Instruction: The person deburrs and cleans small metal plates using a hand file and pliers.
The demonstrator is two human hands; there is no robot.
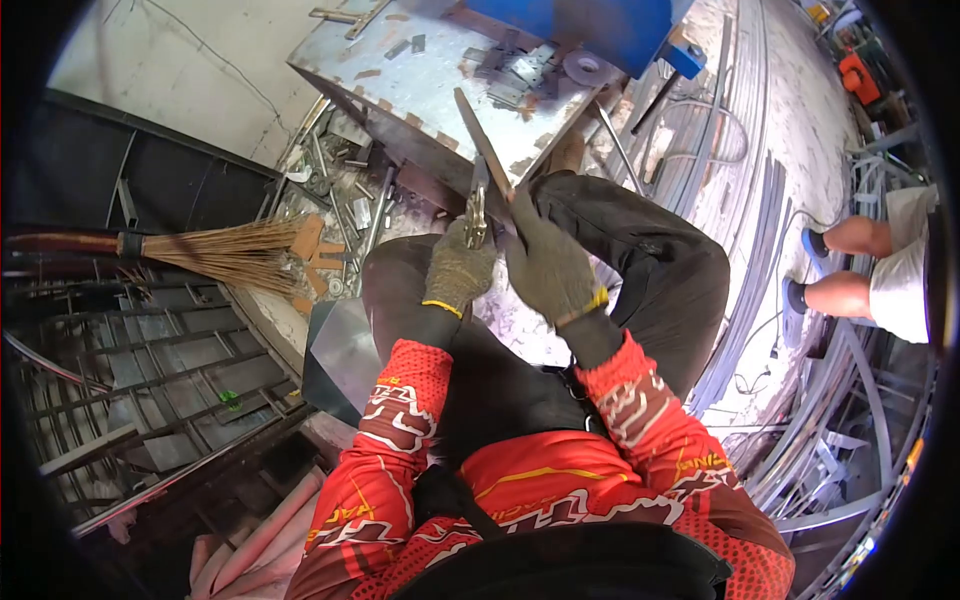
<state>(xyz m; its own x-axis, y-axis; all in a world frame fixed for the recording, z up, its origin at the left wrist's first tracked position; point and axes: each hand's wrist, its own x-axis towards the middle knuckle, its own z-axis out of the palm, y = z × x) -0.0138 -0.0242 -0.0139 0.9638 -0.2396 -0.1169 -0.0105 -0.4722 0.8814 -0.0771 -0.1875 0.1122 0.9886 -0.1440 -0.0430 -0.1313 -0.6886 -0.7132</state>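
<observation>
My left hand, in a grey knit glove with a yellow cuff, is closed around locking pliers. A small flat metal piece sticks up from the pliers' jaws. My right hand, gloved the same way, is wrapped round the lower end of a long flat file. The file slants up and left, overlapping the metal piece in this view. Both hands are between my bent knees, in front of a worn metal-topped workbench.
Small metal plates and a round disc lie on the bench beside a blue machine. A broom and scrap lie left. Long metal strips cover the floor at right, where another person's legs show.
</observation>
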